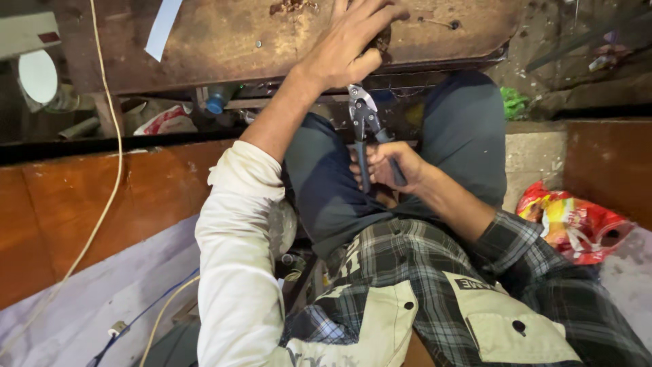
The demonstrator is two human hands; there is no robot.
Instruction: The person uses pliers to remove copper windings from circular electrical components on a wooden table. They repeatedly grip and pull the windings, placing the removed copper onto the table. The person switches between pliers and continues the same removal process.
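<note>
Pliers [367, 129], grey-handled, steel head pointing up towards the table edge: clasped by the handles in the right hand [390, 166], fingers closed around them, above the lap. Left hand [350, 44]: laid flat, fingers spread, on the worn brown table [224, 41]. Red plastic bag [574, 224] noted at the right.

I see the left hand [350, 41] spread flat on the near edge of the rusty brown metal sheet [224, 41], fingers splayed, the arm in a white sleeve [238, 258]. The right hand [390, 166] is closed around the dark handles of a pair of pliers [365, 126], held upright over the lap, the metal head pointing up toward the sheet's near edge, just below the left hand. A red and yellow plastic bag [574, 224] lies at right. A pale cord [112, 156] runs down the left side.
</note>
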